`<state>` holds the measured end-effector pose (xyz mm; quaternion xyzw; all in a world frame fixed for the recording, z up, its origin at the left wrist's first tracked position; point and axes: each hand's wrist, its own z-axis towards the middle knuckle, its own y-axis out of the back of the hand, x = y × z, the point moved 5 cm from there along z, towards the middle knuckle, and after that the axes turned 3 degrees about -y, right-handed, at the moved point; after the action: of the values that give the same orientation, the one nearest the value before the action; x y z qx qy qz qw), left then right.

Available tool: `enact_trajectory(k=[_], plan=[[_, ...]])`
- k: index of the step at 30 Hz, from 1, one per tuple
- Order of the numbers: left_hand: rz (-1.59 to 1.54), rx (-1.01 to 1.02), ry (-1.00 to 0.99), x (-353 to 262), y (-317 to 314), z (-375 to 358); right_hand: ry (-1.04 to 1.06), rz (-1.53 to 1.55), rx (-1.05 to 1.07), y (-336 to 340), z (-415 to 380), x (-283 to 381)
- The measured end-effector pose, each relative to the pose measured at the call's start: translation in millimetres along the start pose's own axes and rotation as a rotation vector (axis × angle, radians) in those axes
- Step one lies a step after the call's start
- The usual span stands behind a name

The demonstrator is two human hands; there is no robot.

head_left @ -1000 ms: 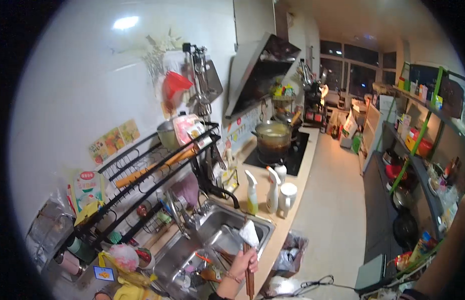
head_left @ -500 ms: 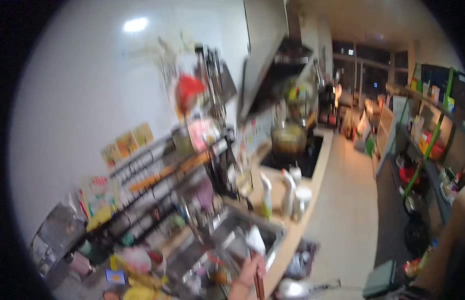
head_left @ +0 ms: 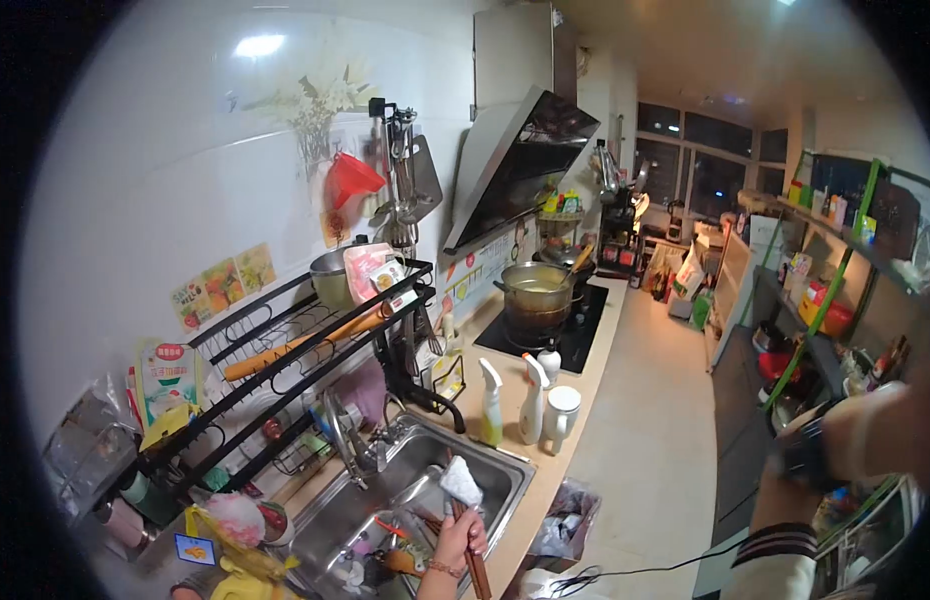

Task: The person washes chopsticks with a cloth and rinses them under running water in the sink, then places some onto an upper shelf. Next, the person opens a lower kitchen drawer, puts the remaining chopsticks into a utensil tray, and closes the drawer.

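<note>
My left hand, with a bracelet at the wrist, is closed around brown wooden chopsticks above the sink. A white wad, perhaps a cloth, sits at their upper end. Below, the basin holds a wooden-handled utensil and several wet pieces I cannot make out. My right hand is raised at the far right, by the shelves. A dark watch is on that wrist. Motion blur and the view's edge hide its fingers and anything in them.
A faucet and black dish rack stand along the wall. Right of the sink are two spray bottles and a white jug. A pot sits on the cooktop. A lined bin and black cable lie below.
The view has steadied and shifted. My left hand, still gripping the chopsticks, appears further left. More of my right arm shows, with the watch and striped cuff now visible.
</note>
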<state>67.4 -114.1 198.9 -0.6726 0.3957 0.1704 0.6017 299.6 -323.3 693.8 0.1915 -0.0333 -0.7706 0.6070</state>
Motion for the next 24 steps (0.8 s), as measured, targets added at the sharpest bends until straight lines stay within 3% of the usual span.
enact_trajectory(k=[4,6,10,13,16,24], plan=[[-0.011,-0.069,-0.026,-6,1,-5,0.135,-0.140,0.398,-76,-63,-30],[-0.001,-0.096,-0.034,-10,-1,-13,0.215,0.068,0.267,-91,-76,-31],[-0.010,-0.093,-0.079,-12,9,-14,0.074,0.301,0.245,-111,-81,-36],[-0.034,-0.139,-0.101,-20,11,-15,0.133,0.423,0.050,-125,-96,-58],[-0.046,-0.158,-0.126,-28,12,-13,-0.145,0.244,0.259,-123,-102,-65],[-0.002,-0.133,-0.120,-42,3,7,-0.356,0.468,0.184,-168,-159,-115]])
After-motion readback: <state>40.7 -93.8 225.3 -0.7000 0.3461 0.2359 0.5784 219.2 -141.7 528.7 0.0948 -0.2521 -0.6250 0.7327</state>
